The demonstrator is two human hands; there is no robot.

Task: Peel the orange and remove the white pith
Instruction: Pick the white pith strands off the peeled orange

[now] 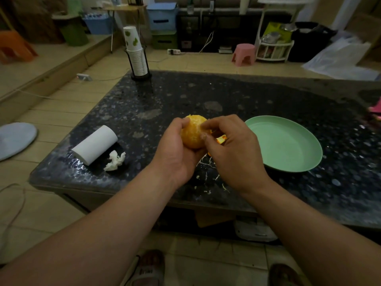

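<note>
Left hand (175,149) cups the peeled, round, pale-yellow orange (192,133) from the left and below, fingers curled round it, thumb at its upper edge. Right hand (233,153) has thumb and forefinger tips pinched together against the fruit's right face. What lies between them is too small to tell; we judge a pith strand.

The orange is held in the air over the near middle of the dark speckled glossy table (206,96).

We judge the fruit light, soft and wet, with a thin skin that bursts easily: cradle loosely, pick with fingertips only. Its surface looks matte and bumpy.

Under the hands lie thin white pith threads (206,164), and a bright orange peel scrap (221,139) shows behind the right fingers. To the right sits a shallow, smooth, round mint-green plate (284,143); to the left a white paper roll (95,144) lies on its side beside a crumpled white tissue (114,161)
</note>
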